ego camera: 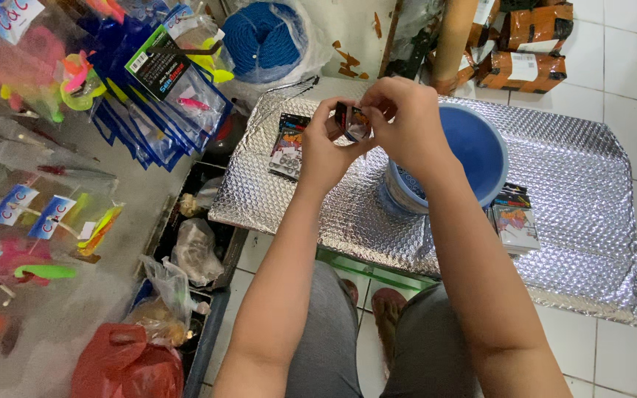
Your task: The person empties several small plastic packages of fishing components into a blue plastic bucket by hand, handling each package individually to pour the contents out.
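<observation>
Your left hand [327,151] and right hand [405,121] meet above the silver bubble-foil sheet [569,184], and together they pinch a small packet [353,121]. The left thumb and fingers curl up around its left edge; the right fingers press down on its top and right side. Both grips are closed on the packet, which sits upright between them, held off the foil, just above and left of the blue bucket [473,151].

The bucket stands on the foil, partly behind your right forearm. To its right, a stack of small printed packets [516,221] lies flat on the foil, touching or just beside the bucket's base. To the left of your left hand, another stack of dark packets [289,144] lies on the foil near its far-left corner.

Past the foil's left edge, fishing lures in clear bags [171,81] hang on a display, some pink, some yellow and green. Below them a dark tray [211,221] holds crumpled plastic bags, and a red bag [123,365] lies on the floor near the bottom. A coil of blue rope [263,37] sits at the top, beyond the foil. Orange-taped parcels [528,48] rest on the white tiles at upper right. Your knees in grey shorts show below the foil.
</observation>
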